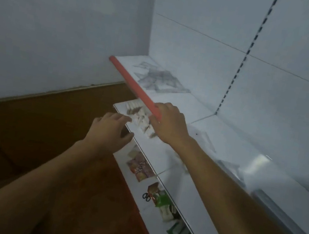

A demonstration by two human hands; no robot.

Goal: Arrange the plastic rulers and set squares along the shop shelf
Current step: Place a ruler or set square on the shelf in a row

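Note:
A loose pile of clear plastic set squares (160,79) lies at the far left end of the white shelf (184,103) with the red front strip (132,85). More clear plastic pieces, blurred, lie along the shelf to the right (252,168). My right hand (170,124) is over the shelf's front edge where the red strip ends, back toward the camera, fingers hidden. My left hand (110,130) hovers lower and to the left with relaxed fingers, holding nothing, just short of a heap of small white pieces (140,115).
A lower white shelf (145,143) juts out beneath my arms. Under it sit coloured packets (140,166), green packs (162,201) and a pair of black scissors (146,196). The slotted back panel (238,69) rises behind, with brown floor (25,136) to the left.

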